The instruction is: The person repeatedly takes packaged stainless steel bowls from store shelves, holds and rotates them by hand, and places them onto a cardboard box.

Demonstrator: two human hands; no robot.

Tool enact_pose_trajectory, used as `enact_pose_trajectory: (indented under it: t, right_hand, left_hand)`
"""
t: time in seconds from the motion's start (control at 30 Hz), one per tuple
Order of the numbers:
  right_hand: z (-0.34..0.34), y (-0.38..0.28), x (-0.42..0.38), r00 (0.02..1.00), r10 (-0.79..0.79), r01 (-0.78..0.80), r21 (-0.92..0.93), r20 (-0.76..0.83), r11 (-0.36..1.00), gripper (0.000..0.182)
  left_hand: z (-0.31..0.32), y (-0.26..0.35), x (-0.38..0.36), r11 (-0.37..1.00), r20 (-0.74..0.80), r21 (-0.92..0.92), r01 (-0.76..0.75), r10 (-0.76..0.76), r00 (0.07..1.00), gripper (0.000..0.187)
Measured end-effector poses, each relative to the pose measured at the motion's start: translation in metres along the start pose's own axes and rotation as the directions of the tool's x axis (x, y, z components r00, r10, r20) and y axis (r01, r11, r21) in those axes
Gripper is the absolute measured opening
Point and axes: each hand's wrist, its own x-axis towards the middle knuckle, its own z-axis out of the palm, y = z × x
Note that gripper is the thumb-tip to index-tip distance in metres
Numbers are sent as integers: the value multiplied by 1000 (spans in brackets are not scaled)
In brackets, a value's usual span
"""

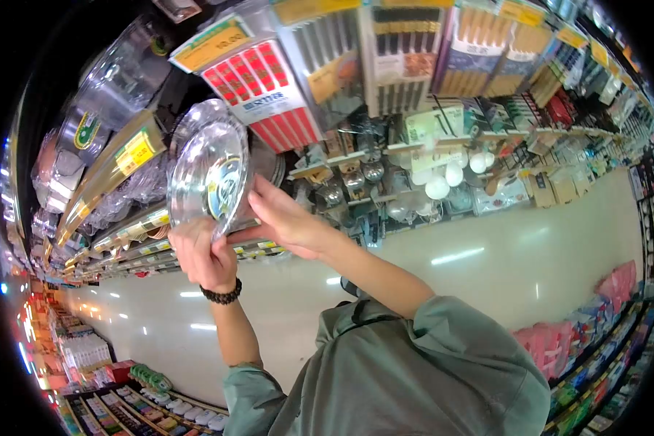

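Note:
A clear round bowl (196, 174) with a round label on its base is tilted up in front of the shelf. My left hand (202, 254) grips its lower rim, with fingers closed on the edge. On its right side, my right hand (283, 221) holds the rim between thumb and fingers. More clear bowls (205, 112) stand right behind it. A dark beaded bracelet (222, 293) is round the left wrist.
Packs of red chopsticks (261, 94) hang at the top, beside other chopstick packs (403, 62). White ladles (443, 178) hang further right. Plastic containers (127, 62) stand at upper left. Low shelves (145, 410) line the aisle's near side.

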Motion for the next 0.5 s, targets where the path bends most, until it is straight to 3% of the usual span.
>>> enact_pose_trajectory:
  t: [0.1, 0.17, 0.27, 0.3, 0.4, 0.43, 0.5]
  right_hand:
    - [-17, 3, -43, 999, 4, -6, 69, 36, 998, 63]
    - [-35, 9, -78, 1000, 26, -25, 116, -5, 993, 64]
    - [-58, 13, -138, 976, 148, -109, 230, -162, 967, 61]
    - [-62, 9, -156, 963, 189, -131, 280, -190, 951, 60]
    - [-65, -5, -219, 891, 221, -149, 205, -397, 967, 58]
    - [-71, -5, -240, 884, 226, -138, 233, -409, 963, 57]
    - [-88, 1, -285, 868, 239, -116, 289, -435, 950, 57]
  left_hand:
    - [-13, 42, -13, 992, 192, -84, 95, -77, 978, 16]
    - [-23, 80, -13, 989, 404, -39, 144, -116, 907, 26]
    - [-27, 134, -5, 986, 594, -64, 155, -87, 800, 31]
    - [-29, 147, -8, 983, 562, -62, 172, -108, 820, 30]
    - [-36, 178, -32, 972, 460, -125, 197, -119, 880, 33]
    - [-25, 189, -42, 916, 386, -210, 341, -243, 890, 37]
    - [1, 214, -62, 713, 281, -392, 582, -510, 813, 49]
